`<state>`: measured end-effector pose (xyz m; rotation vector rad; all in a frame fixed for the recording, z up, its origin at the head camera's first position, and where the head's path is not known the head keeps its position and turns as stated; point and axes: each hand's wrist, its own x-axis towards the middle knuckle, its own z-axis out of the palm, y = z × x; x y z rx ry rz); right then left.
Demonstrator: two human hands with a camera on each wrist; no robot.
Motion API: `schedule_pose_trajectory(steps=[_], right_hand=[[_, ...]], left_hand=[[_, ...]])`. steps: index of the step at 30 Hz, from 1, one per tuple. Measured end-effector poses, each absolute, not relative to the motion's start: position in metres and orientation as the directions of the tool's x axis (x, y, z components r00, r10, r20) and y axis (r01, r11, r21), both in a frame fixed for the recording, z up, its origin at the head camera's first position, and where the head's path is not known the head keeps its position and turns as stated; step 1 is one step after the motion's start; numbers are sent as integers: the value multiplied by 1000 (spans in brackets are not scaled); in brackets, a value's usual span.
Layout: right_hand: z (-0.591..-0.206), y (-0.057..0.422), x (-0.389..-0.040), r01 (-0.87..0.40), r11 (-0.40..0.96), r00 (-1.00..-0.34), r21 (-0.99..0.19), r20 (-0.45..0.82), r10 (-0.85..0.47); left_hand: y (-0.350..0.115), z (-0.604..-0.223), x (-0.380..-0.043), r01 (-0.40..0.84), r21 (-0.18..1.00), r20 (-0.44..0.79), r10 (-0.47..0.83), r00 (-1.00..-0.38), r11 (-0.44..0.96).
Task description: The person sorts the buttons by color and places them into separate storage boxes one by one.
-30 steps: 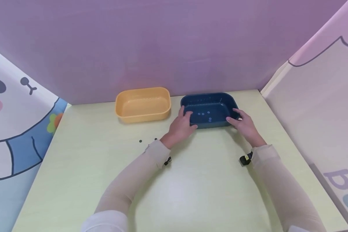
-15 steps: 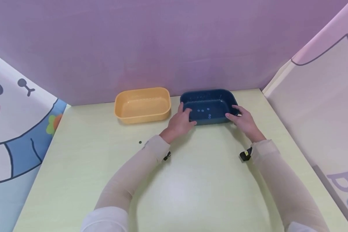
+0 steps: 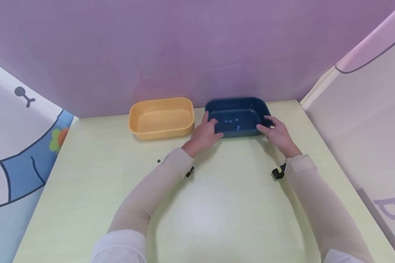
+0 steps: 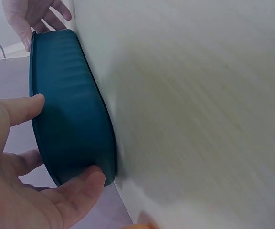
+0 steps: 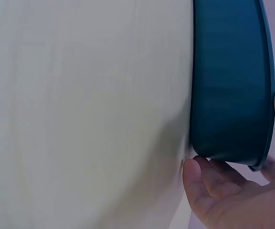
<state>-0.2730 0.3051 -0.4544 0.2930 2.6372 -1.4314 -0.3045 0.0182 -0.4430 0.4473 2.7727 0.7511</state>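
Left panel [image 3: 23,135]: white and blue, printed with a cartoon figure and a small flower.
Dot [image 3: 158,161]: small, dark, lying on the pale table [image 3: 204,219] just beside the left sleeve [image 3: 158,190].
Yellow tray [image 3: 162,118]: upright near the table's back edge, before the purple wall [image 3: 184,47].
Left hand [image 3: 204,137]: fingers spread a little and bent round the left end of the blue tray [image 3: 250,132], holding it; in the left wrist view one tip meets the rim and another the outer wall near the base.
Blue tray: upright, right of the yellow tray and apart from it, between the two hands; cannot tell whether its whole base touches the table.
Rings [image 3: 236,119]: five, small and pale, on the tray's floor; cannot tell whether loose or marks.
Right hand [image 3: 278,135]: fingers half bent round the tray's right end, gripping it, one digit at the rim, others below the end wall.
Black device [image 3: 278,172]: beside the right wrist.
Right panel [image 3: 362,135]: white and pink, with lettering low down.
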Motion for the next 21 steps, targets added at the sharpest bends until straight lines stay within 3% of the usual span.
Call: schedule_pose_trajectory(steps=[21], right_hand=[[-452,309,-277,202,548,-979,-812,-167,113]], left_hand=[[26,-441,-314,187,532,-196,335,-922,826]])
